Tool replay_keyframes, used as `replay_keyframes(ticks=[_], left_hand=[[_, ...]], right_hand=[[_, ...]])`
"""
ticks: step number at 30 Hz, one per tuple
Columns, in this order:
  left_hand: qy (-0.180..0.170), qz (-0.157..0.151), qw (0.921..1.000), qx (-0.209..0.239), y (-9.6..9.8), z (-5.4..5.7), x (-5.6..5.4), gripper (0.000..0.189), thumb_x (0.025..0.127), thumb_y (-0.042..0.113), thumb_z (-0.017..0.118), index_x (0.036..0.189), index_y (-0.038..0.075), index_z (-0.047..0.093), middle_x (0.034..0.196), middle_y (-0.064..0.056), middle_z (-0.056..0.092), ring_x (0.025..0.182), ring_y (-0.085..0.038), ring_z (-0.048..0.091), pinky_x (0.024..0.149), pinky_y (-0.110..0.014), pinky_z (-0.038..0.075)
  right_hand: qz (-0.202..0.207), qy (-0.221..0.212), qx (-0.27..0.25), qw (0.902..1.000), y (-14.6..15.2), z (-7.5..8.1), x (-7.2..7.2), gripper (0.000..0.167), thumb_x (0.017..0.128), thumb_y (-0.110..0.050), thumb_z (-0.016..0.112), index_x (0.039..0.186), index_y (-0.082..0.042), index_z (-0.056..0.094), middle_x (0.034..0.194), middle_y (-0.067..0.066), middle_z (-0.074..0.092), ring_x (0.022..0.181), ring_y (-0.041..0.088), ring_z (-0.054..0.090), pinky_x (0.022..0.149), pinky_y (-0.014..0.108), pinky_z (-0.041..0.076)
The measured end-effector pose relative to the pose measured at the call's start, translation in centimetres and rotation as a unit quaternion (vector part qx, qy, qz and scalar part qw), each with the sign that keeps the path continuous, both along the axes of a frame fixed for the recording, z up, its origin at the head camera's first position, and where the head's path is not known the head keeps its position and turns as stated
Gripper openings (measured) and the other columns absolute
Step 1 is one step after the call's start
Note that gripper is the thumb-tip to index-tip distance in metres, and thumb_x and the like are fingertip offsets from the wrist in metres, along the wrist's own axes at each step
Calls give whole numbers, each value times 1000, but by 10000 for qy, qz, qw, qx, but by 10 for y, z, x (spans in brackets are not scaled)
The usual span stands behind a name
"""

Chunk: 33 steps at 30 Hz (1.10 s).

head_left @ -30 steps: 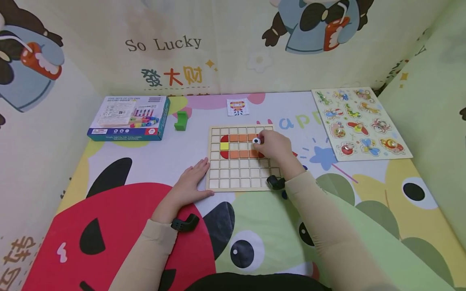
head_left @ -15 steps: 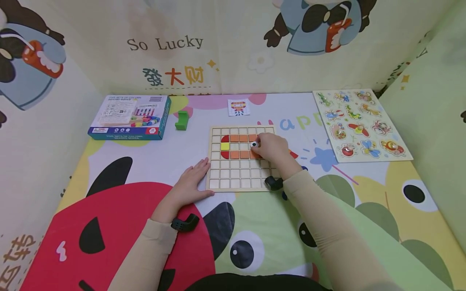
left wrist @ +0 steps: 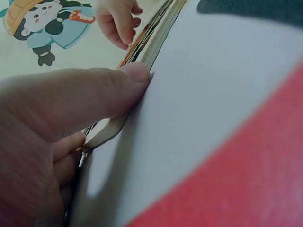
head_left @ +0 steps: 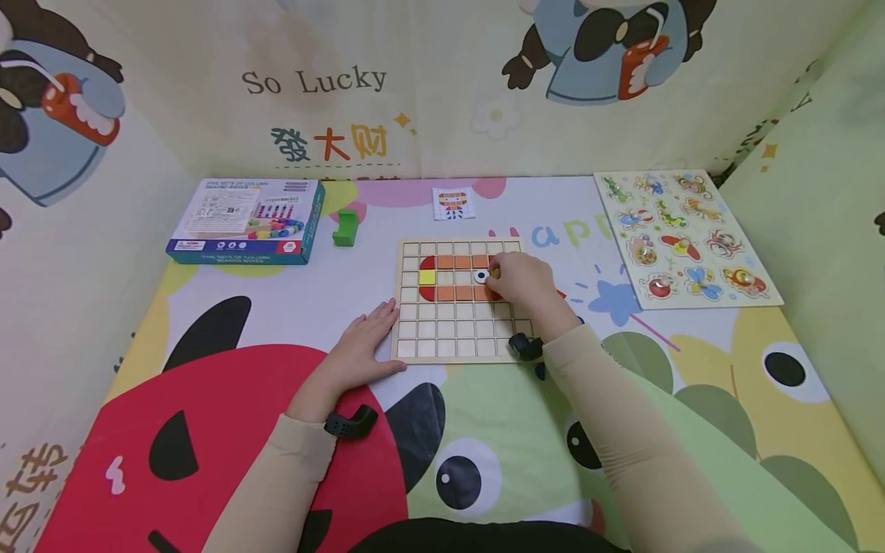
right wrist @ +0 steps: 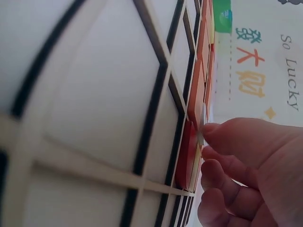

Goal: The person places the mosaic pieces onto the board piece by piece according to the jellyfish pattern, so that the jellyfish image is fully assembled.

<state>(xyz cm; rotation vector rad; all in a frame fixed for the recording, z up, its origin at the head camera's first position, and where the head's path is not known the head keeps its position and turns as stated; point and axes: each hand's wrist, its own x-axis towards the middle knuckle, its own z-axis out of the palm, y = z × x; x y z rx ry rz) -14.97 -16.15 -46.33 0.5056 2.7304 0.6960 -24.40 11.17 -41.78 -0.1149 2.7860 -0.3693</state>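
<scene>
A wooden grid board (head_left: 445, 330) lies in front of me, its upper cells partly filled with orange tiles (head_left: 452, 293), red rounded corner tiles (head_left: 426, 294) and a yellow tile (head_left: 427, 277). Between the two orange rows sits a white eye tile (head_left: 480, 276) with a black pupil. My right hand (head_left: 528, 286) pinches the eye tile's right edge; in the right wrist view the thumb tip meets the tile's thin pale edge, standing above the grid. My left hand (head_left: 358, 349) rests at the board's left edge with fingers extended, thumb (left wrist: 135, 72) against the lower left corner.
At the back left lie a boxed toy set (head_left: 238, 223) and a green block (head_left: 345, 229). A small picture card (head_left: 453, 204) is behind the board. An animal puzzle board (head_left: 684, 238) stands at the right; a red piece (head_left: 560, 293) peeks out beside my right wrist.
The eye tile has moved slightly left and down into the row between the orange tiles. My right fingers have since shifted a little right, uncovering its face. My left hand stays put.
</scene>
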Motion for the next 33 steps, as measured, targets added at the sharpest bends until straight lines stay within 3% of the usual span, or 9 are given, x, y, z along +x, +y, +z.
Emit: replay_keyframes(ticks=[6,10,15,21,26,33], left_hand=[[-11,-5,10000,-15,0,1,0,98,68,42,74,146,17,20,153,-1,15,141,-22,12,112,-51,14],[-18,16,10000,-13,1,0,0,99,67,43,74,146,17,19,153,0,15,141,-21,12,112,-50,14],[-8,6,10000,28,2,0,0,99,67,43,74,146,18,19,153,0,15,141,-20,13,112,-50,14],[6,20,10000,-5,1,2,0,98,68,43,74,146,17,20,153,-1,15,141,-21,13,112,-51,14],[10,24,10000,17,0,3,1,99,67,42,74,145,17,20,153,-1,15,141,-22,13,112,-51,14],[56,-19,10000,7,0,2,1,98,68,43,74,146,17,20,153,0,15,141,-21,13,112,-51,14]], right_hand=[[88,-22,-63,9999,-1,-1,-1,25,85,-33,55,103,-17,61,83,3,60,78,22,52,62,32,38],[6,52,-174,9998,5,3,0,27,86,-33,54,106,-15,60,90,4,62,81,22,54,65,34,43],[-551,244,-641,9961,38,15,3,32,90,-33,51,115,-14,55,106,7,60,88,24,54,72,38,45],[-1024,589,-1142,9864,89,23,12,35,92,-31,48,120,-11,52,111,12,57,96,29,52,75,42,44],[-832,358,-1298,9874,107,15,14,37,92,-27,49,124,-9,49,113,15,55,98,30,50,78,43,45],[-353,-292,-1169,9921,102,-1,6,39,91,-26,50,129,-14,47,114,14,53,94,28,49,74,40,46]])
